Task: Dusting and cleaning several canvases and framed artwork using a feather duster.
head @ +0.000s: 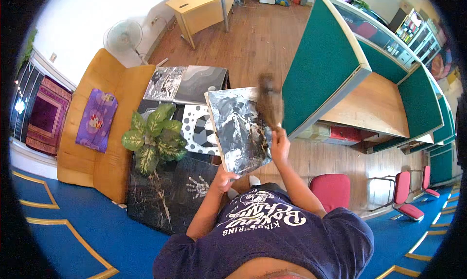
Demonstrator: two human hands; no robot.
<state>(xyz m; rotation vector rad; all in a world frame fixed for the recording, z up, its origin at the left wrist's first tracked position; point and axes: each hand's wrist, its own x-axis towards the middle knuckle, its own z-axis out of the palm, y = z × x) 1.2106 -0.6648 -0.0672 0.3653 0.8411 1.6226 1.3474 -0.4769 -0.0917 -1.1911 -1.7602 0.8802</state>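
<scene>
My left hand [222,179] grips the lower left corner of a canvas painting [237,127], its thumb on the front. Swirls of black, white and grey cover the canvas, which is held tilted in front of my body. My right hand [280,144] is closed around the lower end of a brown feather duster [270,102]. Motion blurs the duster, which overlaps the upper right part of the canvas; whether it touches the surface I cannot tell.
Left of me, a black marble-patterned table [160,198] bears a potted plant [157,136] and other paintings [200,80]. Beyond it is a mustard sofa [105,122]. Green cubicle partitions [324,60] rise at the right, near a red chair [330,191]. A desk [204,8] stands farther off.
</scene>
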